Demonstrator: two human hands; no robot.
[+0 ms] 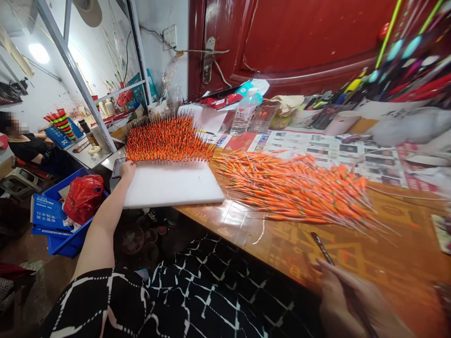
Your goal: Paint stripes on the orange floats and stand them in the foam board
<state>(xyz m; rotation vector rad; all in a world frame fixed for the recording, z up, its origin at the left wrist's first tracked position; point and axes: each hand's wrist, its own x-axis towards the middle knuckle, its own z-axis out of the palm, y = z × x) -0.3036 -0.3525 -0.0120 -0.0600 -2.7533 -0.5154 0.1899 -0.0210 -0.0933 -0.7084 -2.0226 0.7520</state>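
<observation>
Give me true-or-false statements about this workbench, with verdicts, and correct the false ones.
1. The left hand rests on the white foam board. True.
2. The right hand holds an orange float. False: it holds a thin dark tool.
3. The orange fishing floats stuck in the board stand in dense rows. True.
4. The loose floats lie in the blue crate. False: they lie heaped on the wooden table, and the crate holds a red plastic bag.
5. A seated person is at the far left. True.
</observation>
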